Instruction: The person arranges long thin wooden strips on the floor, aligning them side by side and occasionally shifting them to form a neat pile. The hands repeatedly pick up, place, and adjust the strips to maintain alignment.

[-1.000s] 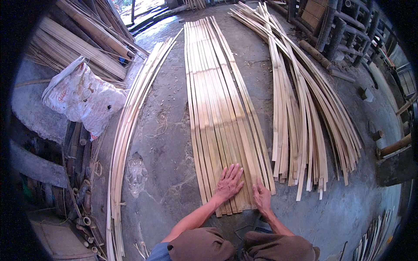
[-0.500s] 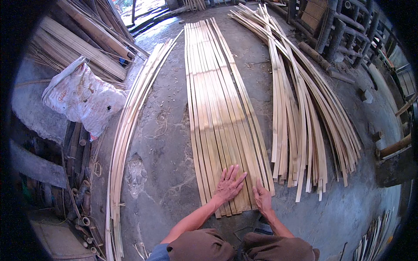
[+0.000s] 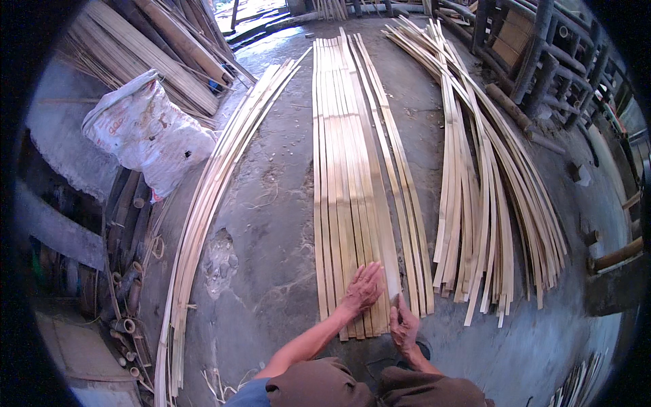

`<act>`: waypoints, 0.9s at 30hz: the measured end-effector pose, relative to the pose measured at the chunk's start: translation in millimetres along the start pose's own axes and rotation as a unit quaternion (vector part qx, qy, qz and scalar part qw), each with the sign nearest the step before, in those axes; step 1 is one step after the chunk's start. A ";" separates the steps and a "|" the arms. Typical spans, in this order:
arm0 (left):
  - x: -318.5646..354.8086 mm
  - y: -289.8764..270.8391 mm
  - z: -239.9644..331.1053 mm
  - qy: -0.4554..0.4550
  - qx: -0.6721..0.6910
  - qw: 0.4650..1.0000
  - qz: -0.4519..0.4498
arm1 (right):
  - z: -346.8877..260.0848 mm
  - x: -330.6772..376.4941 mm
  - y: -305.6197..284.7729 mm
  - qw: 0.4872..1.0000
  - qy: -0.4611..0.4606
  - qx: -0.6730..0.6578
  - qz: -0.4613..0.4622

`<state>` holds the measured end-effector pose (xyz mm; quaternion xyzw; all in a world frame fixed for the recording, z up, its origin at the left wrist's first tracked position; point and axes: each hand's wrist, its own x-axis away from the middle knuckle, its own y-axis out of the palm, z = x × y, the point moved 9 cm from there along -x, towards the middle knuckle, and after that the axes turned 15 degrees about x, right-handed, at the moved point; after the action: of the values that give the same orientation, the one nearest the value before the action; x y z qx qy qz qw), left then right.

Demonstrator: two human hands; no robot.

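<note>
Currently two bare hands on a row of wooden strips (image 3: 337, 224) lying lengthwise on a concrete floor (image 3: 278, 237), near ends toward the person. Left hand (image 3: 364, 288) is palm-down across the near part of the row, fingers extended, pressing on top, nothing grasped. Right hand (image 3: 405, 329) is at the near end of one pale strip (image 3: 389, 266), thumb and fingers closed on it; exact finger contact on the underside is hidden. Pale strip sits along the right edge of the row, just right of the left hand, running away from the person. Narrow gap, then a few separate strips (image 3: 423, 271) to its right, roughly parallel. Further right: big fanned pile of strips (image 3: 536, 224), some crossing near the far end. Left side: long curved bundle (image 3: 203, 203), well apart from the row. Beyond that, crumpled white sack (image 3: 149, 129), with cut poles (image 3: 134, 298) nearer the person. Brown-covered knees (image 3: 319, 386) at the bottom edge, just below the forearms.
</note>
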<state>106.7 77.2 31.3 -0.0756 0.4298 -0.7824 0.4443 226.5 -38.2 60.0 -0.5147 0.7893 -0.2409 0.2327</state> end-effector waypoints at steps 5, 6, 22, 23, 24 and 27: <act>15.3 -60.1 -41.1 -0.202 0.261 0.912 0.243 | -26.6 -2.6 49.4 0.989 0.063 -0.081 -0.110; 16.7 -74.2 -43.9 -0.226 0.269 0.892 0.283 | -33.5 -5.6 57.9 0.982 0.086 -0.109 -0.128; 41.7 -133.5 -88.8 -0.369 0.410 0.797 0.248 | -105.3 16.9 165.9 0.954 0.015 -0.086 -0.288; 45.0 -133.5 -91.9 -0.363 0.399 0.805 0.246 | -108.7 18.4 166.0 0.951 0.004 -0.089 -0.296; 51.6 -136.3 -94.1 -0.360 0.384 0.814 0.245 | -120.8 22.3 162.8 0.944 0.007 -0.100 -0.313; 71.2 -142.2 -95.9 -0.341 0.354 0.827 0.274 | -116.4 38.6 181.9 0.927 0.016 -0.094 -0.363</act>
<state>-73.1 114.7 58.3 -0.0545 -0.0523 -0.6512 0.7551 13.6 6.9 32.9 -0.7818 0.5709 -0.2419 0.0666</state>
